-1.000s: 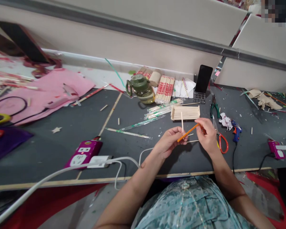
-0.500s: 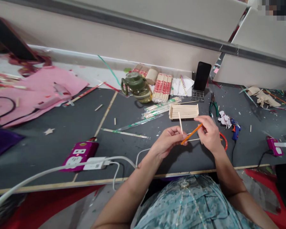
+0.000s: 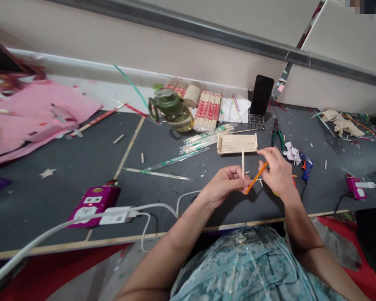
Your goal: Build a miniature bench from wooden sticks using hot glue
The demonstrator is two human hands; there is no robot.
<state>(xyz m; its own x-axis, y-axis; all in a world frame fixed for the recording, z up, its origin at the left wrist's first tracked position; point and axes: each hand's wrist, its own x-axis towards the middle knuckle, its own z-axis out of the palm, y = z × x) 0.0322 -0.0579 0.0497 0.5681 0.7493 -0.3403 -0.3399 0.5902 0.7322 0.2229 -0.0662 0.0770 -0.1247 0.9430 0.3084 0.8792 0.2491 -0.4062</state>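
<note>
My left hand [image 3: 227, 186] pinches a short pale wooden stick [image 3: 243, 163], which stands upright between thumb and fingers. My right hand [image 3: 275, 171] is closed on a thin orange stick [image 3: 257, 177], its lower end meeting my left fingertips. I cannot tell whether the orange stick is a pencil. Just beyond my hands sits a small tray-like frame made of wooden sticks [image 3: 237, 144]. Partly hidden behind my hands, small pieces of stick lie on the dark tabletop [image 3: 163, 200]. A red and yellow item under my right hand is mostly covered.
Green-handled pliers [image 3: 278, 136], crumpled paper [image 3: 292, 154] and a blue glue gun [image 3: 307, 167] lie right. Behind are wrapped chopsticks [image 3: 207, 112], a green-lidded jug [image 3: 171, 109] and a propped phone [image 3: 262, 96]. A purple power strip [image 3: 95, 200] with white cables stands left.
The view has shifted, so the table things sit slightly further left. The pale stick has become more upright in my left hand. The orange stick stays in my right hand.
</note>
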